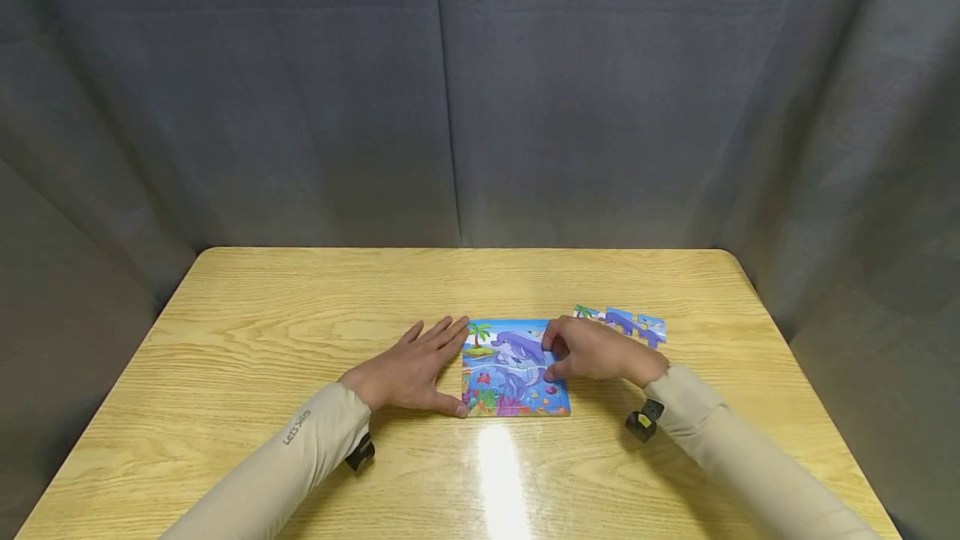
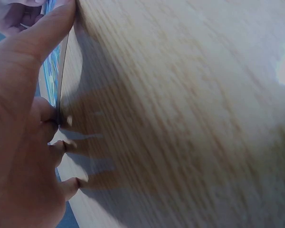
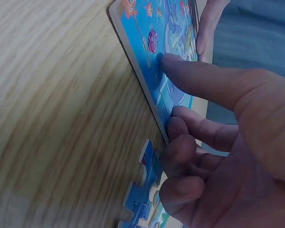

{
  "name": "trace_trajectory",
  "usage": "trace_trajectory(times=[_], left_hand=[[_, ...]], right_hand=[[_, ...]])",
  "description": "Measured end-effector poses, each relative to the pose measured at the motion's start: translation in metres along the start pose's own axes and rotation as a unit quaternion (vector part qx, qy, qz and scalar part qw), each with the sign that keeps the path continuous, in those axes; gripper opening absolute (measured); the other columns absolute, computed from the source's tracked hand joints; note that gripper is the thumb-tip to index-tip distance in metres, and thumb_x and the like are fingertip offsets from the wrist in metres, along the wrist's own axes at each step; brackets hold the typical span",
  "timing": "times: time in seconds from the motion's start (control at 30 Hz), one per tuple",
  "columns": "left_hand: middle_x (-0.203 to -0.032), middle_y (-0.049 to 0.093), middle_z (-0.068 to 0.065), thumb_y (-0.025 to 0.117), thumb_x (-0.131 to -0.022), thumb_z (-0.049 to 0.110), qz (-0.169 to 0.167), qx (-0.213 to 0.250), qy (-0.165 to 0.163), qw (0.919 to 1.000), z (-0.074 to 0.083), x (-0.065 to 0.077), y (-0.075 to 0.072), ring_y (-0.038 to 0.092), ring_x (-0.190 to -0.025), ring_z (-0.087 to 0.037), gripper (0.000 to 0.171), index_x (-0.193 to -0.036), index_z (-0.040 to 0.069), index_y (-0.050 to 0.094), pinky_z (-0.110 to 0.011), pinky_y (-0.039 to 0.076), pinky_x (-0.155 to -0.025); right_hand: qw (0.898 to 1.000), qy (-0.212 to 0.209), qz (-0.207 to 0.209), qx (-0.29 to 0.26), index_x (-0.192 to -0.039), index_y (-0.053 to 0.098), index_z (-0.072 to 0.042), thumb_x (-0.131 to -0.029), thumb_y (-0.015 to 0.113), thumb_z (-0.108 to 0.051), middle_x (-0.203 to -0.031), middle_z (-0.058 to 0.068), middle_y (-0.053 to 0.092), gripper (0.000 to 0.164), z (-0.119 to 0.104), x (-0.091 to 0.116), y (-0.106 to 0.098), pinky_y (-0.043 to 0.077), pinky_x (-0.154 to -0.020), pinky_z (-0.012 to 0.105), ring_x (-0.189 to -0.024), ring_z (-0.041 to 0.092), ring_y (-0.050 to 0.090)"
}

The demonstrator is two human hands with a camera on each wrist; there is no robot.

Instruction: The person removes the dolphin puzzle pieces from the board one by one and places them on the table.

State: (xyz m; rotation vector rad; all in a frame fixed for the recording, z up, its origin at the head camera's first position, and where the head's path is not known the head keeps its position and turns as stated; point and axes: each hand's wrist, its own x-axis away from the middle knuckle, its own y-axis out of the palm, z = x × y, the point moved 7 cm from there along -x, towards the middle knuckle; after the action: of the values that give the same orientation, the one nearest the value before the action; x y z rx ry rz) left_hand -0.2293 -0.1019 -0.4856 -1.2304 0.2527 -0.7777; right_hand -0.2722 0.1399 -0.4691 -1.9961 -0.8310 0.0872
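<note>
A dolphin jigsaw puzzle (image 1: 517,369) lies flat on the table, a palm tree at its upper left and coral along its bottom. My left hand (image 1: 412,369) rests with fingers spread along the puzzle's left edge, thumb at the lower left corner. Over the right side, my right hand (image 1: 596,348) has thumb and index finger on a puzzle piece (image 3: 162,90) that sits level with the picture around it. The other fingers of that hand curl beneath the palm. Several loose pieces (image 1: 620,320) lie just beyond the right hand, partly covered by it.
The wooden table (image 1: 337,290) has rounded far corners. Grey curtains (image 1: 337,107) stand behind it and along both sides. A bright reflection falls on the wood in front of the puzzle. Small dark cameras are strapped to both wrists.
</note>
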Motion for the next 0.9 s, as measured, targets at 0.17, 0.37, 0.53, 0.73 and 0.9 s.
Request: trace_trajectory(times=[0.17, 0.37, 0.53, 0.73, 0.9], left_hand=[[-0.183, 0.003, -0.008, 0.068, -0.094, 0.071, -0.002, 0.004, 0.001, 1.0, 0.0, 0.0, 0.001, 0.006, -0.17, -0.034, 0.114, -0.172, 0.006, 0.015, -0.066, 0.007, -0.135], [-0.183, 0.002, -0.007, 0.068, -0.094, 0.071, -0.001, 0.003, 0.001, 1.0, -0.002, -0.001, 0.002, 0.005, -0.17, -0.033, 0.115, -0.172, 0.007, 0.014, -0.066, 0.007, -0.135], [-0.183, 0.002, -0.007, 0.067, -0.094, 0.072, -0.002, 0.002, 0.001, 1.0, -0.001, -0.001, 0.001, 0.004, -0.17, -0.033, 0.114, -0.172, 0.007, 0.014, -0.065, 0.006, -0.135], [-0.183, 0.002, -0.008, 0.067, -0.094, 0.071, -0.001, -0.001, 0.001, 1.0, -0.001, -0.001, 0.002, 0.005, -0.17, -0.034, 0.115, -0.172, 0.006, 0.015, -0.066, 0.007, -0.135], [-0.183, 0.002, -0.007, 0.067, -0.094, 0.072, -0.002, -0.002, -0.001, 1.0, -0.001, -0.001, 0.001, 0.005, -0.17, -0.033, 0.115, -0.172, 0.007, 0.015, -0.066, 0.007, -0.135]], right_hand=[[1.0, 0.006, -0.008, -0.009, -0.113, 0.067, -0.009, -0.092, 0.086, -0.02, -0.1, 0.003, 0.064, 0.031, -0.001, -0.001, 0.002, 0.048, -0.079, 0.032, -0.087, 0.016, 0.053], [0.999, 0.002, -0.001, -0.033, -0.106, 0.059, -0.011, -0.092, 0.086, -0.016, -0.091, 0.004, 0.058, 0.031, -0.005, 0.001, 0.002, 0.042, -0.071, 0.029, -0.08, 0.015, 0.049], [0.998, -0.02, -0.006, -0.06, -0.106, 0.058, -0.01, -0.093, 0.083, -0.008, -0.095, 0.002, 0.059, 0.029, -0.007, 0.001, 0.004, 0.043, -0.074, 0.027, -0.084, 0.014, 0.05], [0.995, -0.086, -0.031, -0.028, -0.093, 0.065, -0.009, -0.097, 0.077, -0.008, -0.086, -0.003, 0.056, 0.013, -0.013, 0.001, 0.009, 0.039, -0.068, 0.023, -0.077, 0.009, 0.047], [0.992, -0.119, -0.045, -0.023, -0.079, 0.058, -0.011, -0.102, 0.071, -0.008, -0.081, -0.005, 0.048, 0.027, -0.018, 0.003, 0.009, 0.034, -0.067, 0.024, -0.072, 0.006, 0.041]])
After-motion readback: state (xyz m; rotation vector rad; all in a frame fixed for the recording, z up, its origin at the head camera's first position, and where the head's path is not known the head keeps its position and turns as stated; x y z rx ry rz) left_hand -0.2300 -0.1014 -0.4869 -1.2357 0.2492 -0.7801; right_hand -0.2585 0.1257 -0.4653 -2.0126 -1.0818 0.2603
